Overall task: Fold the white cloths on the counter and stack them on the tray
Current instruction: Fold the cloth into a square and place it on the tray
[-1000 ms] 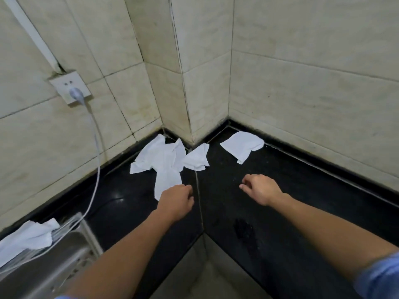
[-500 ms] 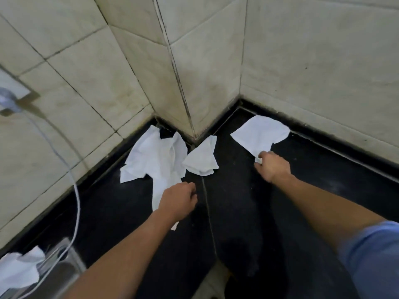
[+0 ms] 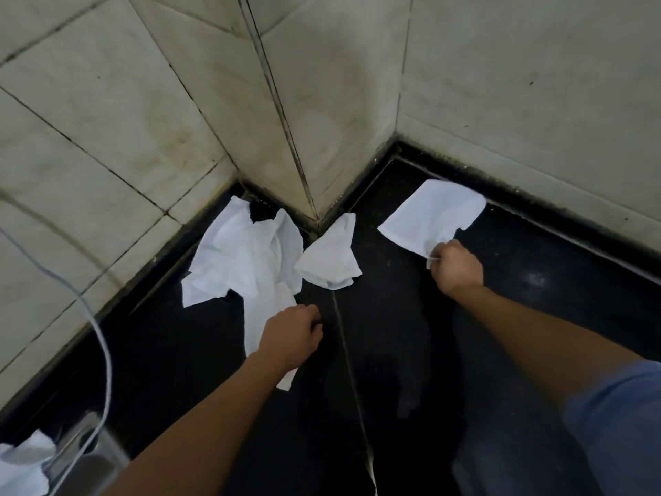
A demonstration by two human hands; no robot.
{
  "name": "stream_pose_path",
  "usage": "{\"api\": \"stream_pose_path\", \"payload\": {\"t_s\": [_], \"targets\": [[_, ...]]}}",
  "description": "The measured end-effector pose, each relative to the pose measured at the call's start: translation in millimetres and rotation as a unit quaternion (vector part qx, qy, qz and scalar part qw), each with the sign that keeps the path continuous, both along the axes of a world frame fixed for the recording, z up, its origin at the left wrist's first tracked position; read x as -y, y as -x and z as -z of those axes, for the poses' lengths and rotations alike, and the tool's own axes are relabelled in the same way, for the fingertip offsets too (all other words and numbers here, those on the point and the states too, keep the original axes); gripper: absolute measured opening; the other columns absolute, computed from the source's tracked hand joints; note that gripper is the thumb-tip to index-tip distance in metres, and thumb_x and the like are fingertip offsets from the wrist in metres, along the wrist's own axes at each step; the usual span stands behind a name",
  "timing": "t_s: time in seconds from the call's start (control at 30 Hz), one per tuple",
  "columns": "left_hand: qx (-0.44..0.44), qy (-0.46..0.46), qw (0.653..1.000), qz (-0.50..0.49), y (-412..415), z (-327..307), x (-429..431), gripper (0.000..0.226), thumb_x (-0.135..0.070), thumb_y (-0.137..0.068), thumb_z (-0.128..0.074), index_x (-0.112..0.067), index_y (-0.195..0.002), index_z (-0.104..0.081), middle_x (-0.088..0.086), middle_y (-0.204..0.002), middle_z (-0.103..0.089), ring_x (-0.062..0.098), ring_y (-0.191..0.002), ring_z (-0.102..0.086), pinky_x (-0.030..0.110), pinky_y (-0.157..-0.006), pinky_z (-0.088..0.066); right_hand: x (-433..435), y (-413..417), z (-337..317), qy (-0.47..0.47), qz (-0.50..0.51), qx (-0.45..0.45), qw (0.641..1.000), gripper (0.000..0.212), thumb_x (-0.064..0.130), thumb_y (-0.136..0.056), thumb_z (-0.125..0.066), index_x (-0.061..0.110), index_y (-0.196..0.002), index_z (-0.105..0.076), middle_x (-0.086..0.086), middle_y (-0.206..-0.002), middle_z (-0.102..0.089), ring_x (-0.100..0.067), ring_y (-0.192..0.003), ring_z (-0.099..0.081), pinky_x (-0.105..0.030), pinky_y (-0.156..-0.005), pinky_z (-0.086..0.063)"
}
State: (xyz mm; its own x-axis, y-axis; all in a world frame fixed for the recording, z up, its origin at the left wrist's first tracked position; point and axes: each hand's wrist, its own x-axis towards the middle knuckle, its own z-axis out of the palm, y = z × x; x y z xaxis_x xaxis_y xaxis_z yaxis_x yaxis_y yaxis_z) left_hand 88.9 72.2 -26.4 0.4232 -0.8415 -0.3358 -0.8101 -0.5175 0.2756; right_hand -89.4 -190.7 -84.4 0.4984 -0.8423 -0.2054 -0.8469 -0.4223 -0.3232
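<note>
Pinching the near corner of the right-hand cloth [image 3: 434,213] at centre right with right hand [image 3: 456,264] fingers pressed together; left hand [image 3: 291,334] curling loosely over the crumpled cloths [image 3: 250,259] at centre. Folding barely starting, nothing looking neatly folded; tray [image 3: 86,456] sitting at lower left.

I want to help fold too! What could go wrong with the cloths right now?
1. The right hand pinches only one corner of the right cloth, so it may slip or drag on the black counter.
2. The left hand rests on the crumpled pile; lifting might pull up several cloths together.
3. The white cable hangs near the tray and could snag.
</note>
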Motion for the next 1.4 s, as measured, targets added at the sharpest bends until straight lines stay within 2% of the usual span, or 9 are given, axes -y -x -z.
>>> {"api": "stream_pose_path", "payload": {"t_s": [0.13,0.27,0.43,0.7,0.83,0.93,1.03,1.2,1.4], "targets": [[-0.017,0.014,0.999,0.040,4,-6,1,0.013,-0.029,-0.092,-0.050,-0.018,-0.088,-0.055,-0.002,-0.087,-0.058,0.016,-0.079,-0.057,0.028,-0.066,-0.041,-32,25,-18,0.028,-0.048,0.013,0.998,0.017,0.016,-0.089,-0.054,0.012,-0.099,-0.066,-0.007,-0.106,-0.054,-0.028,-0.101,-0.053,-0.036,-0.075,-0.048],[-0.032,0.032,0.995,0.092,18,-5,6,0.015,-0.029,-0.090,-0.050,-0.017,-0.089,-0.059,0.000,-0.090,-0.061,0.020,-0.084,-0.060,0.034,-0.071,-0.048,-72,62,-34,0.074,-0.099,0.002,0.992,0.015,0.014,-0.088,-0.055,0.014,-0.099,-0.066,-0.003,-0.107,-0.054,-0.022,-0.105,-0.050,-0.030,-0.064,-0.042],[-0.038,0.013,0.988,0.147,46,7,7,0.016,-0.030,-0.090,-0.050,-0.018,-0.097,-0.060,0.000,-0.097,-0.062,0.021,-0.091,-0.060,0.034,-0.077,-0.049,-129,109,-26,0.112,-0.156,-0.013,0.981,0.018,0.004,-0.067,-0.076,0.017,-0.077,-0.067,0.001,-0.087,-0.058,-0.021,-0.078,-0.058,-0.023,-0.046,-0.032],[-0.028,-0.029,0.967,0.250,89,40,13,0.025,-0.027,-0.092,-0.047,-0.013,-0.111,-0.057,0.003,-0.115,-0.049,0.022,-0.107,-0.049,0.037,-0.084,-0.047,-204,165,18,0.011,-0.199,-0.022,0.980,0.020,0.017,-0.061,-0.076,0.024,-0.076,-0.066,0.006,-0.090,-0.060,-0.016,-0.078,-0.060,-0.024,-0.049,-0.045],[0.001,-0.026,0.961,0.276,97,50,33,0.027,-0.022,-0.091,-0.047,-0.013,-0.114,-0.056,0.004,-0.124,-0.044,0.022,-0.111,-0.043,0.036,-0.090,-0.044,-183,169,7,-0.054,-0.101,0.015,0.993,0.020,0.035,-0.088,-0.055,0.024,-0.102,-0.065,0.007,-0.108,-0.059,-0.015,-0.099,-0.057,-0.030,-0.073,-0.049],[0.035,-0.050,0.956,0.289,101,56,41,0.030,-0.019,-0.089,-0.047,-0.015,-0.118,-0.055,0.004,-0.126,-0.042,0.023,-0.111,-0.042,0.037,-0.092,-0.041,-137,162,1,-0.027,0.053,0.041,0.997,0.017,0.028,-0.092,-0.054,0.022,-0.102,-0.066,0.001,-0.107,-0.063,-0.022,-0.092,-0.062,-0.033,-0.074,-0.050],[0.046,-0.066,0.956,0.282,105,59,36,0.030,-0.017,-0.088,-0.047,-0.015,-0.117,-0.055,0.004,-0.125,-0.042,0.024,-0.111,-0.041,0.037,-0.092,-0.039,-95,143,2,-0.058,0.137,-0.024,0.989,0.021,0.032,-0.093,-0.053,0.021,-0.107,-0.066,-0.005,-0.107,-0.067,-0.027,-0.093,-0.063,-0.032,-0.074,-0.048],[0.062,-0.073,0.958,0.271,111,60,21,0.036,-0.020,-0.088,-0.048,-0.017,-0.124,-0.050,0.005,-0.126,-0.041,0.025,-0.112,-0.041,0.038,-0.093,-0.038,-74,97,15,-0.106,0.145,-0.099,0.979,0.027,0.041,-0.091,-0.050,0.016,-0.090,-0.062,-0.007,-0.091,-0.066,-0.026,-0.075,-0.059,-0.029,-0.062,-0.042],[0.068,-0.093,0.963,0.243,110,59,3,0.042,-0.022,-0.089,-0.047,-0.016,-0.131,-0.045,0.006,-0.135,-0.036,0.026,-0.118,-0.038,0.038,-0.098,-0.035,-38,102,8,-0.099,0.165,-0.087,0.977,0.022,0.031,-0.087,-0.053,0.016,-0.097,-0.066,-0.009,-0.097,-0.067,-0.030,-0.089,-0.064,-0.033,-0.070,-0.047]]}}
